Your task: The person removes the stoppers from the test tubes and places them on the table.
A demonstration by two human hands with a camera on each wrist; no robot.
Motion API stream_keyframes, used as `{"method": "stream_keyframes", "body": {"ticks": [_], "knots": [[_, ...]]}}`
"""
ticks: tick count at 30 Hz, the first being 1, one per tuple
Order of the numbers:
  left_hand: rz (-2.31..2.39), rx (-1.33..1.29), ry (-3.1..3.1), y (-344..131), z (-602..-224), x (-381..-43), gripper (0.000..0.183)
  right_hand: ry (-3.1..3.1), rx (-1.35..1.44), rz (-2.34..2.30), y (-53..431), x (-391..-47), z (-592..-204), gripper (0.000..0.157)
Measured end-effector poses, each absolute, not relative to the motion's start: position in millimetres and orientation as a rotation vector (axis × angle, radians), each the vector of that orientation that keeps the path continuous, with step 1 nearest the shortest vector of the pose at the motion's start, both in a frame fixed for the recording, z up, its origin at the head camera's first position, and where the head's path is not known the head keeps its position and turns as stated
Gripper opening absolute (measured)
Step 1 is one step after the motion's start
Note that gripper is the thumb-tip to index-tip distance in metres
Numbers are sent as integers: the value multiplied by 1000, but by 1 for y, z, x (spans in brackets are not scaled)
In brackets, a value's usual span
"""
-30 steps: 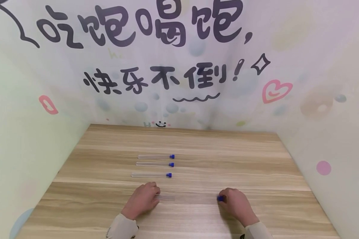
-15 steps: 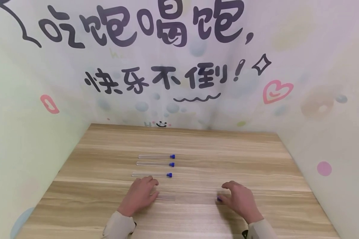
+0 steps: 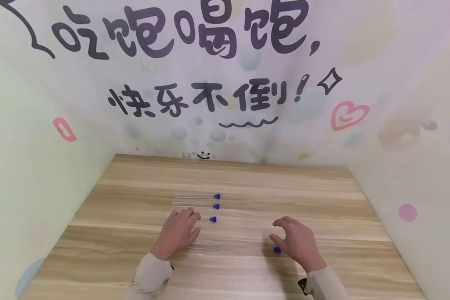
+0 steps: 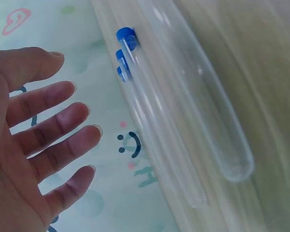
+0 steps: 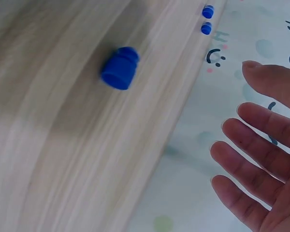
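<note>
A clear, uncapped test tube (image 4: 208, 106) lies on the table, partly hidden in the head view by my left hand (image 3: 178, 233). That hand hovers over it, fingers spread and holding nothing. My right hand (image 3: 298, 241) is raised, fingers apart, just beside a loose blue cap (image 5: 120, 67) lying on the wood. Farther back, three test tubes with blue caps lie roughly parallel: the far tube (image 3: 195, 196), the middle tube (image 3: 193, 204) and the near tube (image 3: 204, 220). My left fingers cover part of the near one in the head view.
The wood-grain table (image 3: 247, 183) meets a printed backdrop (image 3: 225, 137) along its back edge. Pale walls stand at the left and right sides of the table.
Both hands have let go and lifted: the left from the uncapped test tube, the right from the blue cap. Their fingers have spread, and both hands have moved slightly forward. Tube and cap stay lying.
</note>
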State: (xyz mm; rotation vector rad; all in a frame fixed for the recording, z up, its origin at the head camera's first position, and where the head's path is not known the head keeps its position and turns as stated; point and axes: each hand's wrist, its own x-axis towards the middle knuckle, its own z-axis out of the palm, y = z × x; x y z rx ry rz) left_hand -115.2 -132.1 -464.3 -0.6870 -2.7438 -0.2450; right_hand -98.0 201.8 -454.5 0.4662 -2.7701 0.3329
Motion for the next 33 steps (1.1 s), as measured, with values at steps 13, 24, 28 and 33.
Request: {"method": "stream_keyframes", "body": {"ticks": [13, 24, 28, 33], "knots": [[-220, -709, -2738, -121, -459, -124, 20, -2742, 523, 361, 183, -106, -448, 30], [-188, -721, -2811, -116, -462, -135, 26, -2810, 536, 424, 165, -113, -448, 29], [-168, -732, -2812, -117, -467, -138, 26, -2815, 570, 459, 160, -116, -449, 29], [-185, -730, -2854, -121, -475, -143, 26, -2810, 607, 466, 154, -120, -454, 29]]}}
